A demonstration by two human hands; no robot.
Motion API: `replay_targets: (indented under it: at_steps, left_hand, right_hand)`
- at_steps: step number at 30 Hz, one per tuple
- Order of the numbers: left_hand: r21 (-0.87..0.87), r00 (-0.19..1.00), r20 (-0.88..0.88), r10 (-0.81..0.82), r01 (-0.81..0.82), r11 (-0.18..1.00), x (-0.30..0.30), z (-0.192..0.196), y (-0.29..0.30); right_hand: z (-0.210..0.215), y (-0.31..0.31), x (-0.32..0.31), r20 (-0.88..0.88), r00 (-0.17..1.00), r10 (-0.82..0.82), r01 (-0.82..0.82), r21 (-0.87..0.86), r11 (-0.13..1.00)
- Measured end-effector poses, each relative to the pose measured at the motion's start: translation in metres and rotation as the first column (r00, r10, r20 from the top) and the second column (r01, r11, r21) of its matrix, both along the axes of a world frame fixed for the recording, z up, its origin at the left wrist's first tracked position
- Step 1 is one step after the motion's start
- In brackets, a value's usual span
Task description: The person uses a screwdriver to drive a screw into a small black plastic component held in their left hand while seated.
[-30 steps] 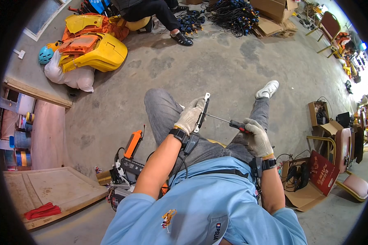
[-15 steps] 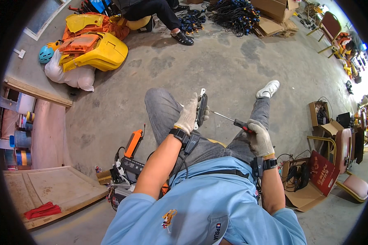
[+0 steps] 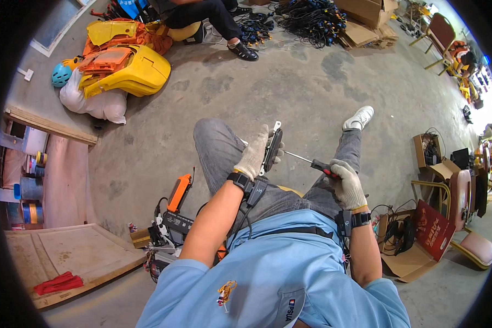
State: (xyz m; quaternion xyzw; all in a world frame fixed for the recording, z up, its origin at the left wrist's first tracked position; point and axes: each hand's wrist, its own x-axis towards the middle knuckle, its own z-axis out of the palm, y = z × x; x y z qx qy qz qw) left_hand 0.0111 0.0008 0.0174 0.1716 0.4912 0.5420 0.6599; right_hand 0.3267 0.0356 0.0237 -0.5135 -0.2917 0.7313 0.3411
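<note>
Gloved in white knit, my left hand (image 3: 255, 153) is closed around a narrow black part with metal end tabs (image 3: 272, 147), held upright above my left thigh. My right hand (image 3: 348, 186), in a matching glove, grips the black and red handle of a screwdriver (image 3: 321, 165). The screwdriver's metal shaft points left, toward the black part. Its tip ends at or close to the fingers of my left hand; whether it touches the part I cannot tell. Both wrists carry black straps with small devices.
By my left side lie an orange-and-black tool (image 3: 179, 192) and assorted parts. A wooden panel (image 3: 82, 254) bears red gloves (image 3: 59, 283). An open cardboard box (image 3: 407, 262) with black cables stands at right. Yellow plastic shells (image 3: 142, 68) and a seated person's shoe (image 3: 242, 51) are farther off.
The black part has tilted and shifted slightly right in my left hand. My right hand and the screwdriver have hardly moved.
</note>
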Motion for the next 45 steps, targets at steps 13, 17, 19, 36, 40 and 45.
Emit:
replay_targets:
  at_steps: [13, 17, 19, 36, 40, 45]
  left_hand:
    - [-0.015, 0.995, -0.086, -0.045, 0.044, 0.999, -0.001, -0.002, 0.000]
    - [-0.031, 0.993, -0.117, -0.027, 0.024, 0.999, 0.000, -0.001, 0.000]
    - [-0.022, 0.995, -0.097, -0.030, 0.028, 0.999, 0.001, -0.001, 0.000]
    - [0.004, 0.997, 0.074, 0.017, -0.018, 1.000, -0.002, -0.005, 0.001]
    - [0.016, 0.998, 0.036, 0.059, -0.059, 0.998, -0.002, -0.005, 0.000]
    - [0.028, 0.992, 0.111, 0.053, -0.056, 0.998, -0.001, -0.006, 0.001]
  right_hand:
    - [0.006, -0.001, -0.003, -0.025, 1.000, 0.002, -0.002, -0.004, 1.000]
    - [0.020, -0.003, -0.007, -0.037, 0.999, 0.012, -0.013, -0.039, 0.999]
    - [0.008, -0.001, -0.001, -0.072, 0.997, -0.010, 0.009, -0.020, 1.000]
    - [-0.005, 0.002, 0.000, -0.074, 0.994, -0.085, 0.087, 0.020, 0.996]
    - [-0.004, 0.003, 0.001, -0.069, 0.995, -0.076, 0.079, 0.048, 0.996]
    - [0.000, 0.003, 0.000, -0.081, 0.996, -0.022, 0.029, 0.086, 0.996]
